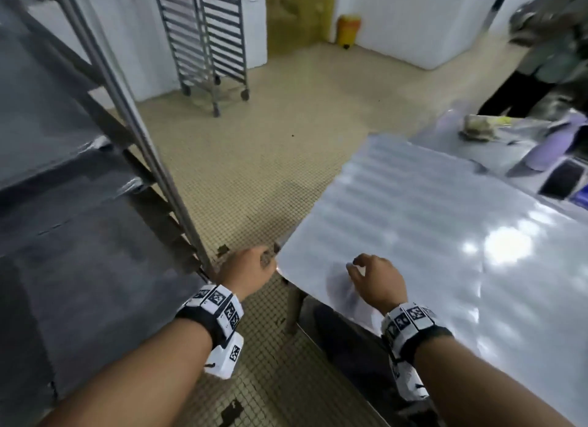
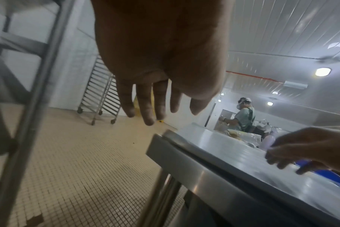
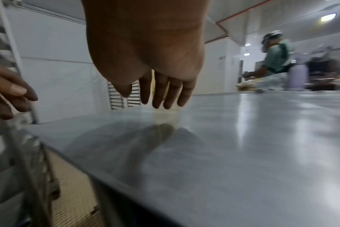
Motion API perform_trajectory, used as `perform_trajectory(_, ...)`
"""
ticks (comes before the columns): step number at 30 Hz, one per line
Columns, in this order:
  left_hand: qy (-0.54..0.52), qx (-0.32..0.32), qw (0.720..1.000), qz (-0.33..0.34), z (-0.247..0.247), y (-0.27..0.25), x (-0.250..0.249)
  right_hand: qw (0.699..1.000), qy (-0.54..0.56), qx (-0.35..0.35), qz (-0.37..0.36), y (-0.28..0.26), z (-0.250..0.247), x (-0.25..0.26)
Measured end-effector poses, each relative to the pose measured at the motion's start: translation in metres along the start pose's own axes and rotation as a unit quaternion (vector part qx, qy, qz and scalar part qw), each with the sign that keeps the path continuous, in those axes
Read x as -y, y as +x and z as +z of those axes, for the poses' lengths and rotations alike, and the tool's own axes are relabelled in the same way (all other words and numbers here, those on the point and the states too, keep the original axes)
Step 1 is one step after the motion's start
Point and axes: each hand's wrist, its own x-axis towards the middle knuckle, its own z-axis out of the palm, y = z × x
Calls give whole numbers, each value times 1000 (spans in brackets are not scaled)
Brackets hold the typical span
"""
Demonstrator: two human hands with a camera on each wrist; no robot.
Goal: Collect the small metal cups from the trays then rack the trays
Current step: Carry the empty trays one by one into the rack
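1. Two hands, both holding nothing. Your left hand hangs just off the near-left corner of the steel table, fingers straight and a bit spread, pointing down over the tiled floor. Your right hand hovers over the tabletop near that same corner, fingers loose and close to the surface. I can't tell if they actually touch it.

2. No small metal cups anywhere in these views, so I'd guess collecting is done, or the rest sit somewhere out of frame.

3. The trays are the dark flat sheets stacked in the rack on your left, sitting level on the runners, long edges running away from you into the rack.

4. What counts for the next move: the rack is right beside your left hand, with its upright post between that hand and the tray stack. Your right hand is farther off, across the table corner. The left one is nearer if a tray needs a shove.

5. The table end near you looks bare. A second, empty wheeled rack stands well away by the far wall, and another person is working at the far end of the table, next to some wrapped stuff and a pale purple bottle.
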Motion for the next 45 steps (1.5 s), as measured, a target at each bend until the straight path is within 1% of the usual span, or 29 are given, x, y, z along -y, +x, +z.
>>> perform_trajectory(3, 10, 53, 998, -18, 25, 22, -34, 996, -3, 5, 84, -19, -14, -68)
perform_trajectory(5, 25, 74, 997, -28, 35, 35, -46, 990, 0, 7, 141, -33, -22, -100)
perform_trajectory(7, 52, 85, 994, -36, 40, 46, -51, 980, 3, -3, 199, -44, -27, -122)
perform_trajectory(10, 79, 95, 991, -50, 43, 59, -55, 962, 18, -38, 271, -51, -28, -135)
perform_trajectory(14, 55, 122, 990, -42, 45, 76, -51, 942, 29, -71, 327, -48, -25, -135)
perform_trajectory(19, -10, 146, 989, -18, 51, 109, -44, 883, 96, -118, 443, -42, -14, -146)
perform_trajectory(21, -24, 151, 988, -14, 50, 122, -46, 871, 131, -131, 455, -38, -9, -150)
perform_trajectory(25, -34, 161, 986, -4, 52, 142, -49, 857, 207, -149, 447, -41, -11, -161)
perform_trajectory(27, -62, 159, 985, -4, 53, 144, -50, 861, 210, -139, 441, -49, -14, -163)
perform_trajectory(30, -116, 141, 983, -6, 57, 146, -45, 873, 207, -113, 427, -59, -24, -159)
perform_trajectory(33, -179, 133, 975, -7, 54, 144, -40, 880, 213, -99, 413, -69, -33, -152)
perform_trajectory(36, -222, 121, 967, -12, 52, 139, -39, 883, 202, -137, 401, -76, -34, -152)
perform_trajectory(40, -248, 114, 962, -9, 53, 128, -51, 872, 204, -194, 399, -86, -35, -162)
perform_trajectory(45, -249, 94, 964, 27, 63, 111, -86, 866, 213, -226, 392, -110, -50, -185)
